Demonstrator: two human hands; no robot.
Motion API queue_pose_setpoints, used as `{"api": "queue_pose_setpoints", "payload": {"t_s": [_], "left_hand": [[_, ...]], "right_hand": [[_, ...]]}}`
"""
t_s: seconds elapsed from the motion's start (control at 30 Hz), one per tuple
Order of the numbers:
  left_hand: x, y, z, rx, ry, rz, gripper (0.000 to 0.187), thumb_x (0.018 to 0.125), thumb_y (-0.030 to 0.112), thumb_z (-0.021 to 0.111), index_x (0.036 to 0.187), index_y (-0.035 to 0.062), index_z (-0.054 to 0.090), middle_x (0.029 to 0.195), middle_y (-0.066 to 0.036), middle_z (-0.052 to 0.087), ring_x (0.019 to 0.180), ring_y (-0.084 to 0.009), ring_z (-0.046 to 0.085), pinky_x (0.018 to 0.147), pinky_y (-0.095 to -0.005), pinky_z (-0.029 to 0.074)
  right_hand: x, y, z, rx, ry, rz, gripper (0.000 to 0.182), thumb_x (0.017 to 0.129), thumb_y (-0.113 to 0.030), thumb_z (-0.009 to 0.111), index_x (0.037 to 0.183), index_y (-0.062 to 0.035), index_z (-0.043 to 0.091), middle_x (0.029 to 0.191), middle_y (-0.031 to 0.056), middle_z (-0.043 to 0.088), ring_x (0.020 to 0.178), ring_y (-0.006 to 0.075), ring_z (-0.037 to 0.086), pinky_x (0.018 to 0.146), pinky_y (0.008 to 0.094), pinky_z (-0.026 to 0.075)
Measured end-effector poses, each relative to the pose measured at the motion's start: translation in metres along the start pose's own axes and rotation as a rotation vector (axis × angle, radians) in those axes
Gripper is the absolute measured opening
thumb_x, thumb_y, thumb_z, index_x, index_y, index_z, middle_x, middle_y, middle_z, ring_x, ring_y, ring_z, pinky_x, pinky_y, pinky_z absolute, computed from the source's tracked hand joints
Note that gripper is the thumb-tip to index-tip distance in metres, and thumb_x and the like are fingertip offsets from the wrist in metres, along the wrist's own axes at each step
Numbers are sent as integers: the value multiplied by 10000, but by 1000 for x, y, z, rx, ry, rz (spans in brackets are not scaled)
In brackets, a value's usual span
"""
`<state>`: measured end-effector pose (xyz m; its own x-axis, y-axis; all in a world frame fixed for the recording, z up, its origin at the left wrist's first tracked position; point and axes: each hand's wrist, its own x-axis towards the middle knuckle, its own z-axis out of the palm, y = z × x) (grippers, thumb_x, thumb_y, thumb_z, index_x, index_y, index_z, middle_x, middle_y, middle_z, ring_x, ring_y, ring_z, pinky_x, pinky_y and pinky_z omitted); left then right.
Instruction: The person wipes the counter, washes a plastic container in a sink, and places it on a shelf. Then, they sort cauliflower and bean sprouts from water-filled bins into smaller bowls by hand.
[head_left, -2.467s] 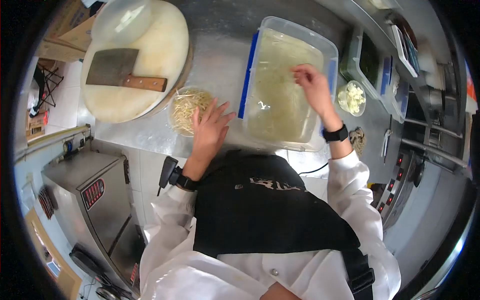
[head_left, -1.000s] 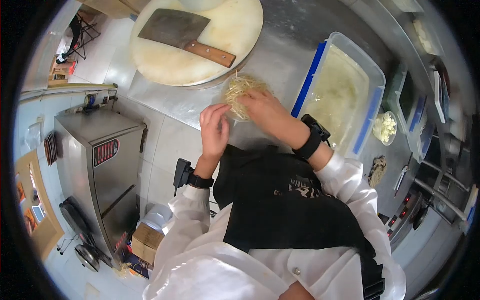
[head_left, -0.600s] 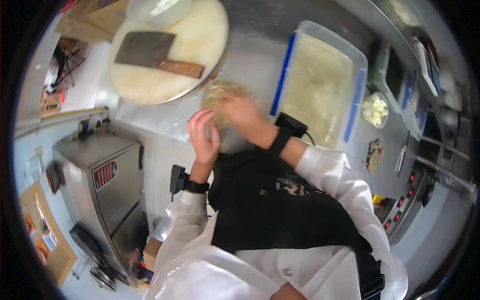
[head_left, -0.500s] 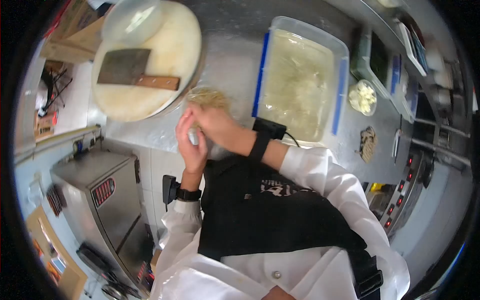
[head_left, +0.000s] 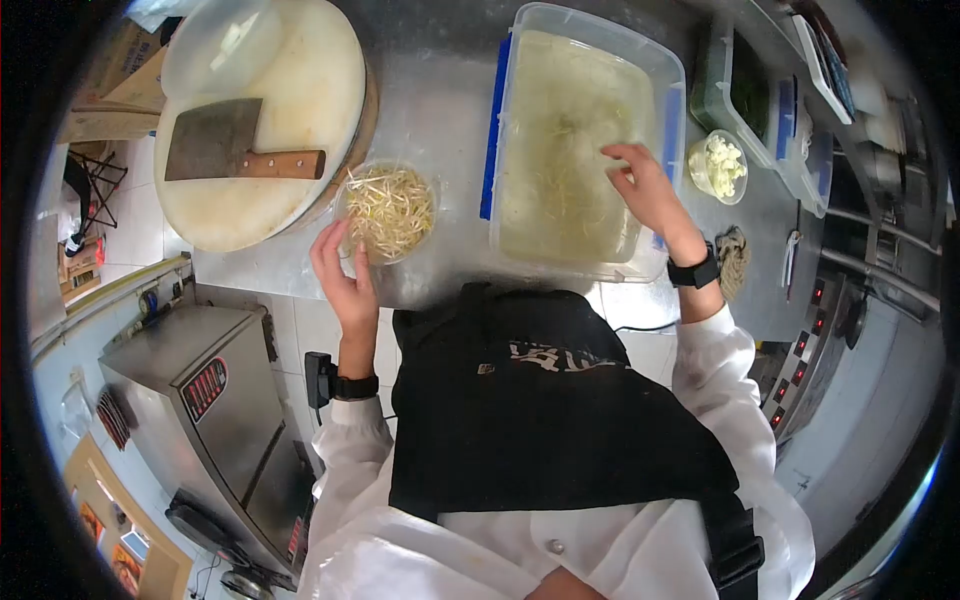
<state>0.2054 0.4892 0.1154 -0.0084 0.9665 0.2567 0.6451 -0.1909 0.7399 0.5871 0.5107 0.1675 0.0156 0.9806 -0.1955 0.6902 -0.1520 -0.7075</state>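
A clear round bowl of bean sprouts (head_left: 388, 212) stands on the steel counter, right of the cutting board. My left hand (head_left: 345, 275) is at the bowl's lower left edge, its fingers apart and nothing held in them. Over the right side of a large clear tub (head_left: 675, 110) is my right hand (head_left: 645, 190), its fingers spread and nothing visible in them. Cloudy liquid with some thin strands (head_left: 575, 150) fills much of the tub.
A cleaver (head_left: 225, 142) lies on the round white cutting board (head_left: 200, 215), below a clear container (head_left: 222, 50). Right of the tub are a small bowl of pale pieces (head_left: 718, 167), a crumpled cloth (head_left: 733, 262) and a green-tinted container (head_left: 712, 85).
My right hand has moved right from the sprouts to over the tub. My left hand has opened and shifted slightly left. The sprout bowl is now uncovered, and strands show in the tub.
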Motion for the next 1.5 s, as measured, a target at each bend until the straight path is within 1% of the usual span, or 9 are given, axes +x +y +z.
{"api": "queue_pose_setpoints", "payload": {"t_s": [0.07, 0.17, 0.4, 0.47, 0.63, 1.0, 1.1, 1.33, 1.5], "left_hand": [[-8, -2, -1, -45, 58, -168, 297, 811, 75, 588, 1095, 26, 520, 1028, -128, 489, 969, -244, 464, 851, -339, 370], [-22, -12, -1, -61, 50, -214, 313, 789, 82, 642, 1065, 33, 503, 953, -55, 464, 843, -137, 459, 770, -280, 402], [-29, -14, 7, -305, -9, -340, 297, 738, 14, 682, 983, 15, 515, 828, -20, 517, 700, -85, 505, 659, -213, 431], [-27, -15, 9, -332, 40, -337, 215, 731, -12, 670, 912, 17, 559, 798, -37, 550, 686, -102, 520, 632, -228, 445], [-20, -6, 4, -266, 57, -235, 117, 766, -2, 620, 869, 17, 568, 849, -50, 531, 740, -129, 514, 658, -248, 450], [-33, -53, 23, -458, 139, -501, 274, 865, 68, 509, 1114, -2, 419, 831, -55, 500, 727, -136, 478, 717, -276, 434], [-33, -46, 22, -670, 120, -621, 213, 880, 94, 516, 1052, -5, 439, 818, -45, 524, 714, -97, 499, 660, -232, 441], [-57, -32, 34, -792, 86, -673, 100, 870, 27, 482, 940, 32, 410, 748, -17, 482, 631, -72, 463, 568, -209, 400], [-52, -12, 13, -273, 238, -470, 317, 806, 29, 527, 1102, -17, 422, 1013, -147, 451, 991, -262, 439, 902, -368, 339]], "right_hand": [[-17, 27, 2, -410, -65, 89, 449, 770, -75, 594, 1204, -53, 481, 1125, 174, 518, 932, 278, 576, 834, 352, 460], [-24, 33, 24, -38, -292, 279, 564, 755, -120, 622, 1274, -67, 407, 1190, 197, 479, 1019, 323, 530, 887, 380, 431], [-9, -6, 87, 25, -303, -26, 486, 768, -129, 631, 1214, -38, 460, 1183, 186, 485, 966, 302, 547, 841, 350, 439], [-7, -18, 93, -248, -494, -100, 366, 763, -144, 630, 1086, -7, 525, 1062, 189, 539, 907, 301, 555, 785, 335, 448], [-24, -13, 91, 8, -517, -132, 172, 713, -113, 622, 804, 26, 577, 764, 175, 578, 729, 333, 551, 663, 357, 451], [-1, -85, 45, 245, -543, 96, 98, 755, -15, 598, 848, 14, 596, 764, 65, 614, 702, 129, 560, 659, 264, 450], [8, -132, 60, 263, -504, -114, 67, 794, -6, 583, 857, 17, 570, 823, 51, 585, 747, 86, 557, 665, 216, 443], [12, -148, 174, -298, -135, -696, 223, 780, 6, 505, 988, 8, 582, 1104, 200, 546, 1012, 317, 544, 861, 364, 436], [10, -159, 161, -231, -285, -634, 300, 775, 3, 479, 1066, -9, 551, 1176, 220, 501, 1082, 359, 488, 913, 400, 399]]}}
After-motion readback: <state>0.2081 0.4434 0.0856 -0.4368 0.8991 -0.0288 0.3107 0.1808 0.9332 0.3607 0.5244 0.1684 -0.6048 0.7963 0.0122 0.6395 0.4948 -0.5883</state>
